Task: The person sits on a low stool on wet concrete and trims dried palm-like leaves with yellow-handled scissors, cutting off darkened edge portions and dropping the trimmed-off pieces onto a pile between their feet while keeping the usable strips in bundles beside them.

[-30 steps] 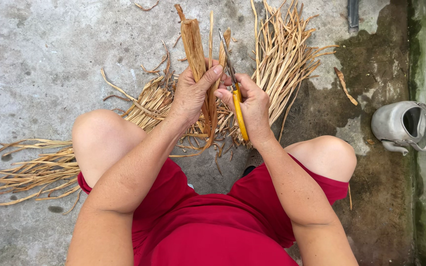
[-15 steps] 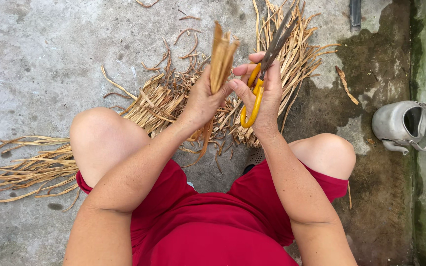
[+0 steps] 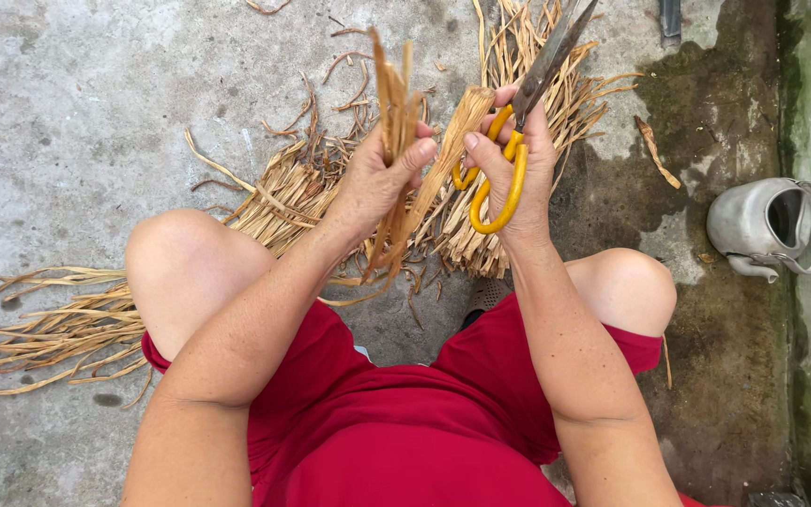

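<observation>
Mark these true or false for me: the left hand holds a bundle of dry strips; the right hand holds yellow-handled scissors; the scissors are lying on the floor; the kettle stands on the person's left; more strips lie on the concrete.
1. The left hand grips a bundle of dry strips. True.
2. The right hand holds yellow-handled scissors. True.
3. The scissors lie on the floor. False: they are held up in the right hand, blades pointing away.
4. The kettle stands on the person's left. False: it is on the right.
5. More strips lie on the concrete. True.

Grey concrete floor (image 3: 77,122), damp patch (image 3: 706,122) right, daylight.
</observation>
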Demonstrator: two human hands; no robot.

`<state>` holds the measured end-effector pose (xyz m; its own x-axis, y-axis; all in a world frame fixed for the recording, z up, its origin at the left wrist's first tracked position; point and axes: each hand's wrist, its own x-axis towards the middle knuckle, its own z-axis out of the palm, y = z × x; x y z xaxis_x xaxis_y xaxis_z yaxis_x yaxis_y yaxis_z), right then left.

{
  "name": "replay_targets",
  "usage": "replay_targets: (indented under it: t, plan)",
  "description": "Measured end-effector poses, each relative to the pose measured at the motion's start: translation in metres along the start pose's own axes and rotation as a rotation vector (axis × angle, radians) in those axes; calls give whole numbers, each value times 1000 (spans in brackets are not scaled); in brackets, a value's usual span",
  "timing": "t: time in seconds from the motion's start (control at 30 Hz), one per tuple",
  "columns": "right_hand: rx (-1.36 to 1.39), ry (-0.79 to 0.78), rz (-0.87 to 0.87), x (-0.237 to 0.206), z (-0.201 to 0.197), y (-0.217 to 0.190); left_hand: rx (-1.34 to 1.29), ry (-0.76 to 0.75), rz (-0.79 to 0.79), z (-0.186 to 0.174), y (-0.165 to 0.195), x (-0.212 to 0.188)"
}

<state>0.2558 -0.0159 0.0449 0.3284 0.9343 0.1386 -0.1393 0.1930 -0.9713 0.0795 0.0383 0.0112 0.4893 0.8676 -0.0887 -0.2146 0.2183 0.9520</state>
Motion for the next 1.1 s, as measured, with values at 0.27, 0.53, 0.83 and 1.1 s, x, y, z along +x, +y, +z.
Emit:
replay_targets:
  t: [0.27,0.53,0.83,1.1]
  plan:
    - [-77,-36,25,-10,11,-3,-56,48,35,4,-6,-2]
    - [-18,-65,-35,-9,11,-9,-103,-40,-2,-4,4,-2]
    - [17,-112,-31,-9,9,-14,-99,-106,-50,-2,10,-5]
    - [-77,-108,-73,-13,13,-6,97,-3,73,2,6,-7]
